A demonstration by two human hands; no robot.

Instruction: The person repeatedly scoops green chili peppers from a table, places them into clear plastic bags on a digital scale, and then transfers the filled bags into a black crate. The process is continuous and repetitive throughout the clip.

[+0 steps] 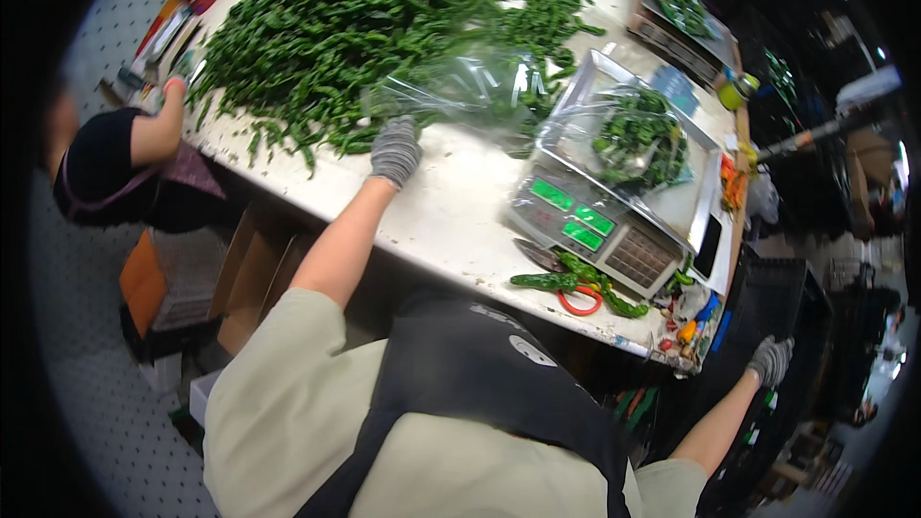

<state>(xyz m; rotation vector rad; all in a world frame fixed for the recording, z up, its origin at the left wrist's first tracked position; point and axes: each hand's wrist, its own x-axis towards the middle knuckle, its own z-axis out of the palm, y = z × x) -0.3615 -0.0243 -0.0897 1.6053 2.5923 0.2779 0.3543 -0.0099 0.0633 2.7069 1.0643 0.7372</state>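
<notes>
My left hand (396, 151), in a grey striped glove, grips the near edge of a clear plastic bag (468, 90). The bag spreads over the table beside a large heap of long green peppers (345, 21). To its right, a digital scale (597, 223) with lit green displays carries a metal pan (565, 111). A clear bag of green peppers (640, 133) lies in that pan. My right hand (771, 362), gloved alike, is out past the table's right end, over a black plastic crate (773, 295); whether its fingers hold anything is unclear.
Red-handled scissors (579, 300) lie among loose green peppers at the table's front edge. Small coloured peppers (687, 333) sit at the near right corner. Another scale (676, 36) holds greens farther back. A co-worker (137, 165) stands at the left, beside cardboard boxes (245, 280).
</notes>
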